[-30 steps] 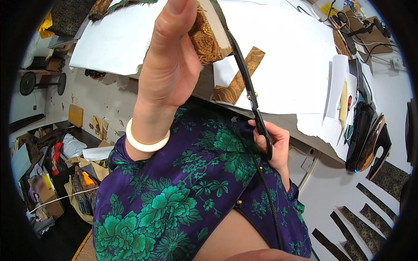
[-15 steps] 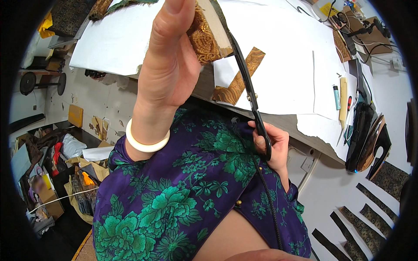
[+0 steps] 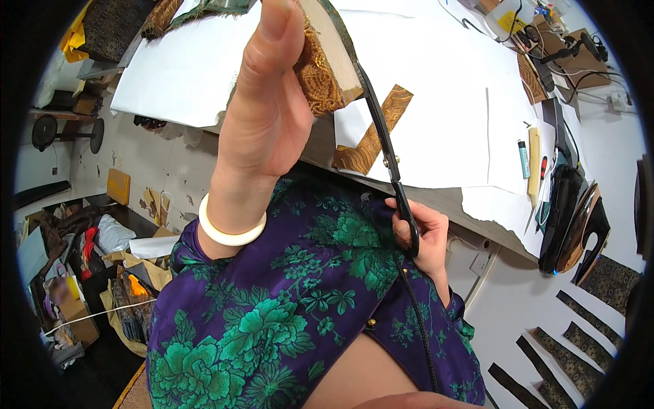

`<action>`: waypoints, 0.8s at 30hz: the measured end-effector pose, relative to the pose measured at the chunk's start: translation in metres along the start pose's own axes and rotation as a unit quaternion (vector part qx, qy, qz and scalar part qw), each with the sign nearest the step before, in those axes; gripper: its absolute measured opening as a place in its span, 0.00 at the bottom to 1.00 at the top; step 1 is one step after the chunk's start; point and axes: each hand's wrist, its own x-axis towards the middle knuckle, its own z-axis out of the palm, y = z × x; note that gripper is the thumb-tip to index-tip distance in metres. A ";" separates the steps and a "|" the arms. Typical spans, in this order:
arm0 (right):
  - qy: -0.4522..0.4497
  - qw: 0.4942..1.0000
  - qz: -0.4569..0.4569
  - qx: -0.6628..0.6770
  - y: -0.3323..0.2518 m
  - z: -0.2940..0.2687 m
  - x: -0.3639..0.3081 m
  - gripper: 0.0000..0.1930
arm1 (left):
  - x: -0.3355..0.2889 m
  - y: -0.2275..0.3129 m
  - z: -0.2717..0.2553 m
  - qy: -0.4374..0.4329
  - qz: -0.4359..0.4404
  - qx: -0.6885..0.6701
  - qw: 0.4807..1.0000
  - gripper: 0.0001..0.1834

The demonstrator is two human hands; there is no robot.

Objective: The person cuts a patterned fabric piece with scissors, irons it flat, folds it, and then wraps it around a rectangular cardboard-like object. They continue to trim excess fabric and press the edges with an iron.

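Observation:
Raised close to view, my left hand (image 3: 262,109) is closed around a thick piece with gold-brown brocade (image 3: 317,80), a pale tan side and a dark green edge. A cream bangle circles that wrist. My right hand (image 3: 424,232), lower and to the right, grips the black handles of a pair of scissors (image 3: 391,163), seen nearly edge-on. Their long blades reach up to the green edge of the piece; whether they are cutting into it I cannot tell. Behind the blades, an L-shaped brown-gold patterned strip (image 3: 381,129) lies on white paper.
White paper (image 3: 443,82) covers the table. At its right are a pale yellow cutter-like tool (image 3: 533,160), a small teal tube (image 3: 523,158) and black cases. Dark patterned strips (image 3: 545,365) lie lower right. Crowded bags and scraps (image 3: 109,273) fill the left side.
The held piece sits slightly lower in view. The scissors and my right hand have shifted a little to the left. Both grips stay the same.

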 end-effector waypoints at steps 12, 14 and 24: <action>0.021 0.999 -0.037 -0.017 -0.001 0.006 0.006 0.20 | -0.003 -0.012 0.005 0.018 0.007 0.031 0.999 0.39; 0.025 0.999 -0.035 -0.024 -0.002 0.007 0.005 0.20 | -0.003 -0.013 0.001 -0.007 0.009 0.037 0.999 0.38; 0.033 0.999 -0.026 0.000 -0.001 0.010 0.005 0.19 | -0.002 -0.012 0.006 -0.004 0.012 0.015 1.000 0.38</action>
